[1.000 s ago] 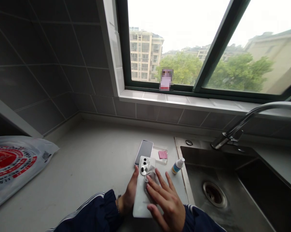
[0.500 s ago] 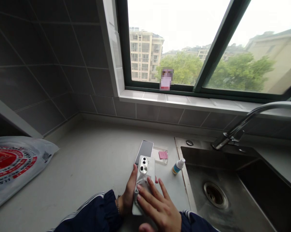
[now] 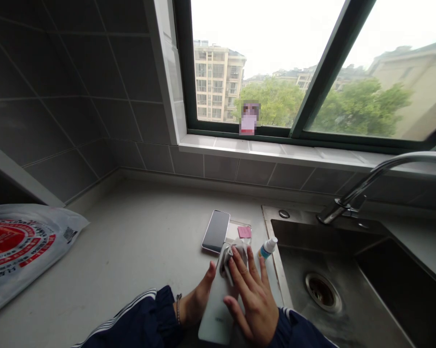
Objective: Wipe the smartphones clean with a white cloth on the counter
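My left hand (image 3: 198,299) holds a pale smartphone (image 3: 218,307) along its left side, thumb raised at the edge, other fingers hidden beneath. The phone's back faces up, tilted away from me. My right hand (image 3: 252,299) keeps a thin grey cloth (image 3: 225,261) under its outstretched fingertips, pressed on the phone's top end, where the cloth covers the cameras. Just beyond lies a second phone (image 3: 217,231), dark screen up, on the counter. Beside it are a clear phone case (image 3: 235,231) and a pink square (image 3: 244,232). A small spray bottle (image 3: 267,247) stands right of my right fingertips.
A steel sink (image 3: 280,278) with a curved tap (image 3: 362,186) takes up the right side. On the left, a white plastic bag (image 3: 71,224) with red print lies on the pale counter (image 3: 141,232). A tiled wall and window stand behind.
My right hand has slid the cloth from the phone's middle up over its cameras. The held phone has shifted lower and tilted, uncovering more of the phone on the counter.
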`<state>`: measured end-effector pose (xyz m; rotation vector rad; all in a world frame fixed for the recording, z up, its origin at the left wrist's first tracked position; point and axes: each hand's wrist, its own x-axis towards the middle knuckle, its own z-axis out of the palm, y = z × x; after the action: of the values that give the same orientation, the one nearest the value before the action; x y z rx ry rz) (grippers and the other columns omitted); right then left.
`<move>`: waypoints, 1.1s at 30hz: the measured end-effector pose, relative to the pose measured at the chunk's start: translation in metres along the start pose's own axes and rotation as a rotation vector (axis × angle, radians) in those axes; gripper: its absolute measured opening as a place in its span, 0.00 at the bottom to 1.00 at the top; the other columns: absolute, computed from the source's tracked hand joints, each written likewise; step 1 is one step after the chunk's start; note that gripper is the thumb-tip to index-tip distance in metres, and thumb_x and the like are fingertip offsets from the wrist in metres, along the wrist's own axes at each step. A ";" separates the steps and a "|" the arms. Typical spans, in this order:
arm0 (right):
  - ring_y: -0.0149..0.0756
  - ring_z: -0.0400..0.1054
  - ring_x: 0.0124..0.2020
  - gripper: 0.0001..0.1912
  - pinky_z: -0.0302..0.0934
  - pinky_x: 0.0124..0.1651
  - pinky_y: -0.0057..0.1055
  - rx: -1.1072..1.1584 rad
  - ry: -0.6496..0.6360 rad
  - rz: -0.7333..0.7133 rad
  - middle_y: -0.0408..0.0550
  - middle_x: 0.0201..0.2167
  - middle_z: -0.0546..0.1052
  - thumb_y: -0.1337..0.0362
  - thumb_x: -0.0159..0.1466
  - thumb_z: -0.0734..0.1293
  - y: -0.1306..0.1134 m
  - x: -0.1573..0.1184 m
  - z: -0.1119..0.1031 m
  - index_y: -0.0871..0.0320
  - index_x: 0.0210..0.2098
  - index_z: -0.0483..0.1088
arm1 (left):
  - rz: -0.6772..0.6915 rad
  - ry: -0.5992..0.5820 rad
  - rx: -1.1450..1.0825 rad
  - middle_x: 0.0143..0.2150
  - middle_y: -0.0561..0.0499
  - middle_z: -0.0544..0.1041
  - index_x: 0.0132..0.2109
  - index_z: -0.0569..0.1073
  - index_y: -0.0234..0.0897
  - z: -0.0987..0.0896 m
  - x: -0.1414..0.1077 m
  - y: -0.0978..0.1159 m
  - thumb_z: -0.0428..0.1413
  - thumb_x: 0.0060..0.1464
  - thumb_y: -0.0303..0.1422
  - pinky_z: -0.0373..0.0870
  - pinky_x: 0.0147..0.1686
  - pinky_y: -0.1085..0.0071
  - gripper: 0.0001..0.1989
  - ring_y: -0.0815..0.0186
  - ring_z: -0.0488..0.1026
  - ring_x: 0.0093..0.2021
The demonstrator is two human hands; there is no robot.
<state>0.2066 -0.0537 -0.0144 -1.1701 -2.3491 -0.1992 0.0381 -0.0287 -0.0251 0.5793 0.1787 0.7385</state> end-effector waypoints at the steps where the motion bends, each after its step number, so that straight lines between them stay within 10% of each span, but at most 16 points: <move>1: 0.62 0.35 0.70 0.36 0.32 0.67 0.61 0.002 0.010 0.023 0.57 0.69 0.50 0.54 0.68 0.59 0.001 0.000 0.000 0.65 0.69 0.46 | -0.041 0.005 0.002 0.57 0.40 0.73 0.63 0.66 0.37 -0.001 -0.002 -0.001 0.44 0.59 0.55 0.56 0.61 0.54 0.34 0.49 0.67 0.60; 8: 0.63 0.34 0.70 0.37 0.35 0.67 0.61 0.036 0.026 0.074 0.57 0.70 0.48 0.55 0.68 0.59 0.004 0.000 0.002 0.65 0.70 0.43 | -0.171 0.033 -0.068 0.53 0.38 0.75 0.65 0.63 0.39 -0.011 -0.008 -0.006 0.41 0.57 0.59 0.64 0.52 0.52 0.38 0.47 0.75 0.49; 19: 0.59 0.37 0.70 0.35 0.36 0.67 0.59 0.054 -0.042 -0.016 0.58 0.69 0.50 0.55 0.70 0.57 -0.002 -0.003 0.006 0.67 0.69 0.46 | 0.086 0.045 -0.245 0.58 0.37 0.72 0.65 0.62 0.32 0.003 0.010 0.007 0.38 0.63 0.51 0.49 0.64 0.58 0.34 0.52 0.64 0.63; 28: 0.55 0.46 0.68 0.33 0.29 0.68 0.59 0.155 0.143 -0.327 0.52 0.61 0.67 0.43 0.68 0.56 -0.016 0.004 0.002 0.62 0.59 0.66 | -0.030 0.335 -0.243 0.34 0.39 0.81 0.47 0.76 0.24 0.005 0.008 0.014 0.41 0.60 0.56 0.68 0.49 0.63 0.37 0.57 0.79 0.39; 33: 0.52 0.55 0.65 0.24 0.40 0.68 0.58 0.232 0.190 -0.389 0.50 0.54 0.74 0.48 0.66 0.64 -0.014 0.011 -0.003 0.61 0.52 0.72 | -0.025 0.284 -0.264 0.34 0.37 0.79 0.45 0.76 0.21 0.008 0.008 0.019 0.39 0.57 0.60 0.69 0.42 0.67 0.42 0.59 0.77 0.35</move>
<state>0.1911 -0.0559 -0.0053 -0.5539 -2.3328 -0.1569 0.0358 -0.0157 -0.0074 0.2186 0.3446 0.8035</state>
